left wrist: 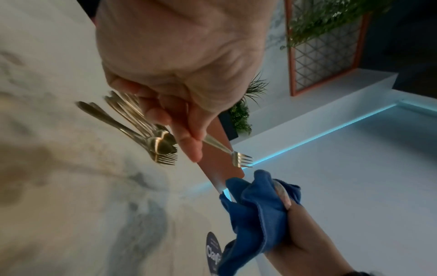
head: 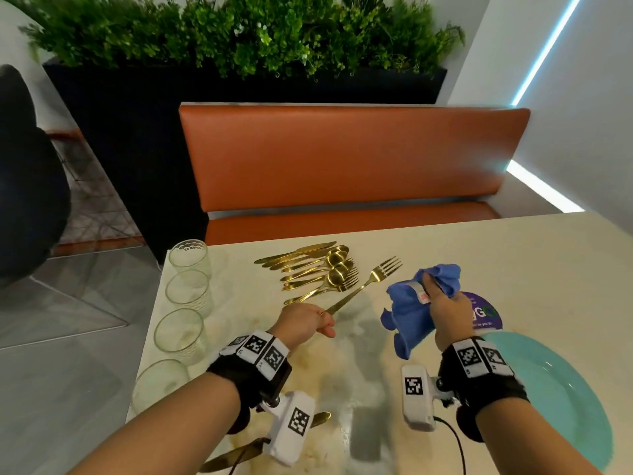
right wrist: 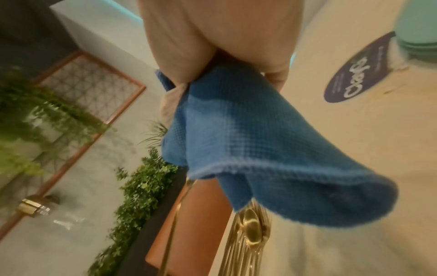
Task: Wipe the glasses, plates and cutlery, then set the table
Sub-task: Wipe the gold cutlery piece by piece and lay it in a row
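My left hand (head: 305,322) grips the handle end of a gold fork (head: 368,282), lifted above the table with its tines pointing far right; in the left wrist view the fork (left wrist: 227,149) juts past my fingers. My right hand (head: 448,313) holds a bunched blue cloth (head: 411,310) just right of the fork's tines, apart from them; the cloth (right wrist: 260,140) fills the right wrist view. A pile of gold cutlery (head: 315,269) lies at the far middle of the table. Several clear glasses (head: 186,289) line the left edge. A teal plate (head: 555,395) sits at the near right.
A gold knife (head: 236,455) lies under my left wrist at the near edge. A round purple sticker (head: 483,311) is on the table beyond the plate. An orange bench (head: 349,159) and a dark planter stand behind the table (head: 513,255).
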`<state>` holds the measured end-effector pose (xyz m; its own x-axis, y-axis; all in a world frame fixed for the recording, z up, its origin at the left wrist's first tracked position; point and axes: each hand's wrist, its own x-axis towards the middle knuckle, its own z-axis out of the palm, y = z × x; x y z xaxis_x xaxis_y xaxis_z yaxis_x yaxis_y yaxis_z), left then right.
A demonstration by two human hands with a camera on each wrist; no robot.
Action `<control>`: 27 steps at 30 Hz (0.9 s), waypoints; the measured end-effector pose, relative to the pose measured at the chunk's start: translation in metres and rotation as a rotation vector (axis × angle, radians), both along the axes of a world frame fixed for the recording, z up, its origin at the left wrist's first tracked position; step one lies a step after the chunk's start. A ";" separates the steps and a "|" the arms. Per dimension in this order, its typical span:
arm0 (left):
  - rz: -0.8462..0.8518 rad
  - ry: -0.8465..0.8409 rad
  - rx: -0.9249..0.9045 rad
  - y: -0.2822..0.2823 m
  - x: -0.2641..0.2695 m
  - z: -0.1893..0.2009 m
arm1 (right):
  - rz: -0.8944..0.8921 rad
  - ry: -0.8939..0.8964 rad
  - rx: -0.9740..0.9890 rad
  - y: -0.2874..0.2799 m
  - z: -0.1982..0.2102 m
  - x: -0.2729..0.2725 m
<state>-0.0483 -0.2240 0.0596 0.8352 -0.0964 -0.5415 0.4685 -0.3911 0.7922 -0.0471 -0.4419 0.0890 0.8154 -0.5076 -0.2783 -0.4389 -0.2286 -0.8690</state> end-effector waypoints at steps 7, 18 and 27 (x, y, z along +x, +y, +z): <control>-0.103 0.049 -0.054 -0.028 -0.008 -0.005 | 0.190 0.105 0.352 0.038 -0.021 -0.005; -0.244 0.041 0.054 -0.035 -0.010 -0.030 | 0.523 0.275 -0.064 0.058 -0.041 -0.009; 0.003 -0.090 0.042 -0.028 0.046 -0.027 | 0.777 0.357 -0.267 0.058 -0.046 0.001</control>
